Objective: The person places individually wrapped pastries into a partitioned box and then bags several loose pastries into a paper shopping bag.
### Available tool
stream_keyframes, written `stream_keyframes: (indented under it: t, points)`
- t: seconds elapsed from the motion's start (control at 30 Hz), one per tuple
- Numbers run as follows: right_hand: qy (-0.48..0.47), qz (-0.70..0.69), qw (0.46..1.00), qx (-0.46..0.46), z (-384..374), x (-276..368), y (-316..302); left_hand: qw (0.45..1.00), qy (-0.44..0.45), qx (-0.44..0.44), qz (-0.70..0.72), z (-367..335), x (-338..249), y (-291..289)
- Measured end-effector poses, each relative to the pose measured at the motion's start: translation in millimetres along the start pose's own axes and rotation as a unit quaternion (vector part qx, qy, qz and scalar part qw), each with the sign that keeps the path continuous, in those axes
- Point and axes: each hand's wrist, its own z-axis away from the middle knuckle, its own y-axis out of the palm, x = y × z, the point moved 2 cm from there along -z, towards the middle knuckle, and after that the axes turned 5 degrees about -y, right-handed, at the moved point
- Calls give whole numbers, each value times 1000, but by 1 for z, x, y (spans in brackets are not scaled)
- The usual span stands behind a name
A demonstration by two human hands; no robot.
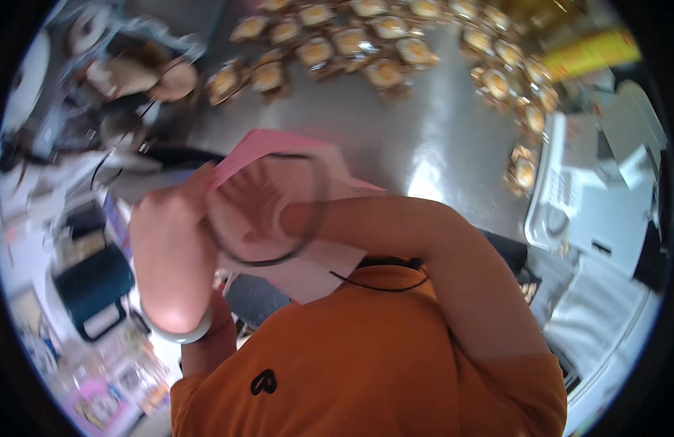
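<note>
Because the film of the pink bag (315,273) is translucent, the right hand (255,202) can be read through it: clock face centred on the bag, forearm entering from 3 o'clock, fingers spread wide toward 10. Grip, right: open, palm flat, nothing seen in it. Spread is probably meant to hold the layers apart and give the bag shape.

Left hand (178,226) at 9 o'clock, fingers curled over the bag's near edge and apparently pinching it; blur hides the exact fingertip contact. Likely function: anchoring that side against the push from inside. A white bangle (182,333) circles the left arm.

Bag position: raised in front of the orange shirt (359,349), presumably close to the body for control. A dark ring (278,260) shows on it; whether printed cannot be told.

Surroundings: wrapped pastries (351,42) spread over the steel table (439,124) from 11 to 2 o'clock, mostly singly and label-free side unclear, perhaps laid out for easy picking. Yellow packet (592,54) at 2; white tray (535,218) at 3; dark teal container (93,288) at 8.
</note>
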Motion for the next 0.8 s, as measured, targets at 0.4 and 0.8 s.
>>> stream_keyframes:
  t: [0.4,0.8]
  points:
    - [-91,-457,870,-160,168,-67,-141,1000,-16,26,-8,-21,2,31]
    - [716,-107,647,-241,448,-253,106,998,-8,-2,-62,-36,-62,31]
